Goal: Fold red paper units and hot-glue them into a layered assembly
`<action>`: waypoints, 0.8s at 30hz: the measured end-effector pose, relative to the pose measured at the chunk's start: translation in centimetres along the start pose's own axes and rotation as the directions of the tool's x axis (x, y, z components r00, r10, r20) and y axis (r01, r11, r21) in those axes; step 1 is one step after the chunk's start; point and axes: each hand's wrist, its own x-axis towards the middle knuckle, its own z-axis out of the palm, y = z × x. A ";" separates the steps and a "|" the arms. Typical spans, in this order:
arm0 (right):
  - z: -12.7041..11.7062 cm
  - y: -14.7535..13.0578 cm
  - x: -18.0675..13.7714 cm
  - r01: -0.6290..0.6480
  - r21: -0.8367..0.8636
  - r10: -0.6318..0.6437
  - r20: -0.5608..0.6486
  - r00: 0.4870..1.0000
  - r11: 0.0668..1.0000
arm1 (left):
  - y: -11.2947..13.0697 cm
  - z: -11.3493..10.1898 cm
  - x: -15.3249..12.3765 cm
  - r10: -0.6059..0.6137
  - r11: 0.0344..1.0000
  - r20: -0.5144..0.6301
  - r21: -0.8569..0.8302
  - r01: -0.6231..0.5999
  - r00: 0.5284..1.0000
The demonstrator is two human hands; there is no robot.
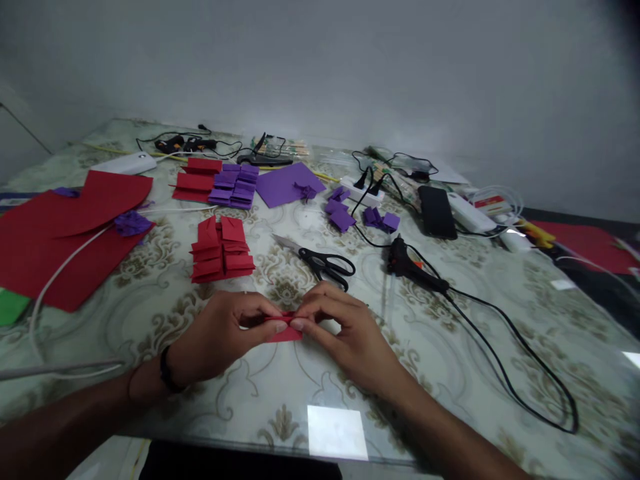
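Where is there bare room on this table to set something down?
Bare table shows between the left forearm and right forearm, and between right forearm and black cord. The far side is crowded: purple folded pieces, power strip, phone. Red sheets crowd the left.

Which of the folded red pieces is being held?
The small red piece pinched between left hand and right hand; the others lie untouched in a nearer red group and a farther red group beside folded purple pieces.
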 end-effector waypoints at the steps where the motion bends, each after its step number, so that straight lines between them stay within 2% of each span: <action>1: 0.0 0.0 0.0 0.003 -0.006 -0.004 -0.009 1.000 1.000 | 0.0 0.0 0.0 0.014 1.000 -0.003 0.010 -0.014 1.000; 8: 0.2 -0.1 -0.1 0.015 -0.009 -0.015 -0.035 0.999 1.000 | 0.0 0.0 -0.2 0.078 0.997 -0.061 0.020 -0.077 0.995; 19: -0.3 -0.5 -0.1 0.059 -0.007 -0.059 -0.074 0.996 0.998 | -0.5 0.1 0.0 0.003 0.976 -0.006 -0.219 -0.004 1.000; 24: -0.1 -0.3 -0.1 0.070 -0.012 -0.071 -0.067 0.995 0.997 | -0.3 0.0 0.1 0.000 0.976 -0.024 -0.220 -0.005 1.000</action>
